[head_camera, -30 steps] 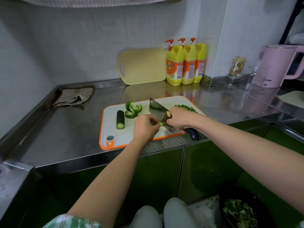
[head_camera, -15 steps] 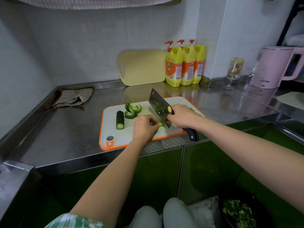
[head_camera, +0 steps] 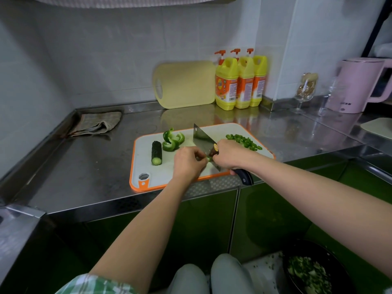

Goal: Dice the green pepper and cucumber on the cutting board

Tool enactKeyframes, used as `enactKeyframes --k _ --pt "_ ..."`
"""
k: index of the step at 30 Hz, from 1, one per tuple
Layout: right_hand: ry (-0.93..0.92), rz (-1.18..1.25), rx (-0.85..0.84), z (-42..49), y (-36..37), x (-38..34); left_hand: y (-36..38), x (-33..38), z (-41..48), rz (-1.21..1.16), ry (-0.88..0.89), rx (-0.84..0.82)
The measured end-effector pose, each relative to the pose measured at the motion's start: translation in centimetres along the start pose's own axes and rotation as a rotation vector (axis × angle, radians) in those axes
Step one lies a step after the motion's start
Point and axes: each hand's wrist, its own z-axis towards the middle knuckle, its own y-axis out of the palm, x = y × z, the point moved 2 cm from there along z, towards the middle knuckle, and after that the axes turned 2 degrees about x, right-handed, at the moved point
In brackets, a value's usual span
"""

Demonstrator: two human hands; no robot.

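**A:** Fingers of the left hand: how do they lie?

**B:** Curled, with the tips pinching a small green pepper strip down on the cutting board, near its front edge.

**A:** And the right hand?

**B:** Clenched round the handle of a cleaver, close up by the blade. The dark end of the handle juts out past the board's front edge. The blade stands on edge, tip pointing away, and meets the strip just beside the left fingertips. Whether the edge has reached the board cannot be told.

**A:** Where does the rest of the produce lie?

**B:** All of it is on the board. A cucumber piece, cut end toward the viewer, lies left of the left hand and apart from it. Just beyond, curled green pepper pieces sit touching one another, left of the blade. Diced pepper is heaped at the board's far right, beyond the right hand.

**A:** What carries the board?

**B:** A steel table. The board is white with an orange rim and lies close to the table's front edge.

**A:** And farther back?

**B:** A crumpled cloth lies at the far left. A pale yellow board leans on the tiled wall, and three pump bottles stand in a row just beside it. To the right are a stemmed glass and a pink kettle.
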Motion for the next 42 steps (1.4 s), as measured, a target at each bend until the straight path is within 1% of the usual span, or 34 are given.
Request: enactKeyframes --k 3,9,18,24,30,33,39,42 --pt "0.001 0.018 0.061 0.8 0.3 0.3 0.1 -0.2 0.1 -0.007 0.000 0.004" --pt "-0.025 0.139 0.157 1.0 0.2 1.7 0.0 -0.3 -0.1 -0.034 -0.020 0.014" --pt "-0.063 0.095 0.028 -1.2 -1.2 1.2 -0.1 -0.2 -0.4 -0.068 -0.045 0.048" --pt "-0.059 0.082 0.001 -1.5 -1.0 1.3 -0.1 -0.2 -0.6 -0.084 -0.069 0.058" --pt "-0.041 0.119 -0.025 -0.8 -0.4 1.3 0.1 -0.3 -0.5 -0.086 -0.071 0.060" --pt "-0.023 0.084 -0.039 -0.1 -0.1 0.9 0.2 -0.2 -0.4 -0.087 -0.061 0.057" --pt "-0.011 0.032 0.009 1.1 0.5 0.5 0.2 -0.2 -0.5 -0.057 -0.016 0.063" --pt "-0.034 0.053 0.104 1.6 1.0 0.6 0.3 -0.2 -0.4 -0.039 0.001 0.053"
